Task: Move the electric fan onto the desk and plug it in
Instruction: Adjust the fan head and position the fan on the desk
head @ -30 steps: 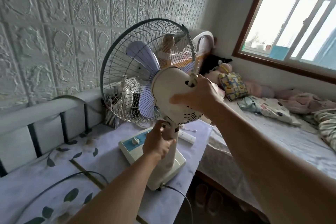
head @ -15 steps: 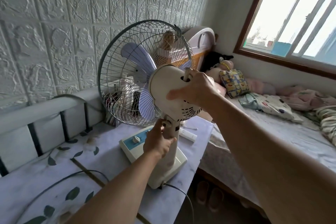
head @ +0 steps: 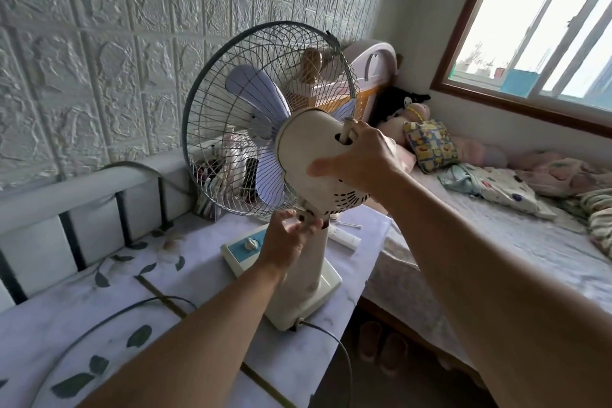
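Observation:
The cream electric fan [head: 308, 149], with lilac blades inside a wire cage [head: 231, 103], stands on the desk [head: 99, 308]. Its base [head: 308, 301] sits near the desk's right edge. My right hand [head: 361, 159] grips the back of the motor housing, fingers curled by the pin on top and thumb on the side. My left hand [head: 284, 242] pinches the small knob at the joint under the motor. The fan's dark cord [head: 331, 338] leaves the base and drops off the desk edge; its plug is out of view.
A white tube [head: 344, 238] lies on the desk right of the fan, and a holder of small items [head: 212, 182] stands behind the cage. Another cable [head: 109, 318] crosses the desk. A bed [head: 496, 242] is to the right, slippers [head: 381, 344] below it.
My left hand has slid up from the fan's neck to the knob at the joint. My right hand stays on the motor housing. The fan's base has not moved.

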A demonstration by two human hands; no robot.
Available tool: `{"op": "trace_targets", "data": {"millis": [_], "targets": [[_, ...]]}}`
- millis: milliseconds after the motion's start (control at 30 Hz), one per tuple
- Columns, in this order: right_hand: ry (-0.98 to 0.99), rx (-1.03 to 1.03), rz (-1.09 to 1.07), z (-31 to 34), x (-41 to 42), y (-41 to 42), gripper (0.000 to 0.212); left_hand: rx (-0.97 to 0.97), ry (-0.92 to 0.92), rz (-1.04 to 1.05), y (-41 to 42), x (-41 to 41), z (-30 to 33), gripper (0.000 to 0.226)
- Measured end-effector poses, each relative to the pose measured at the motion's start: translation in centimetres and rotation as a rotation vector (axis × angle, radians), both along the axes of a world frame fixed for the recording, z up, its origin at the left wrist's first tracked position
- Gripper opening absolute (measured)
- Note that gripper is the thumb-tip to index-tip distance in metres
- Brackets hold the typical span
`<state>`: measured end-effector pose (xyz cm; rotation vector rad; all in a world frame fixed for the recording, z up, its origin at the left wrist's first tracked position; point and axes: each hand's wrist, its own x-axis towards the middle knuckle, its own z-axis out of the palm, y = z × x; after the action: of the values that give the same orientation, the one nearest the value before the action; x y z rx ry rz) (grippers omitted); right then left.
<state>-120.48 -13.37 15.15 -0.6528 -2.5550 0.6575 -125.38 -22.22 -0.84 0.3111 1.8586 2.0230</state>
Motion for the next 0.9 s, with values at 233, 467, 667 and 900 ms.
{"op": "trace_targets", "data": {"millis": [233,467,667,900], "targets": [[0.009,-0.01,0.02,-0.1,0.2,-0.2,0.054,-0.045,0.156,0.147,0.2,-0.1,1.2,0.024],[-0.006,0.011,0.019,-0.2,0.0,0.0,0.057,-0.222,0.499,0.345,0.0,-0.2,0.9,0.004],[-0.022,0.027,0.005,-0.2,-0.1,0.2,0.064,-0.035,-0.173,0.144,-0.1,0.2,1.4,0.038],[-0.019,0.037,-0.011,-0.3,-0.4,0.1,0.065,-0.352,0.895,0.318,-0.2,-0.8,1.1,0.02]]}}
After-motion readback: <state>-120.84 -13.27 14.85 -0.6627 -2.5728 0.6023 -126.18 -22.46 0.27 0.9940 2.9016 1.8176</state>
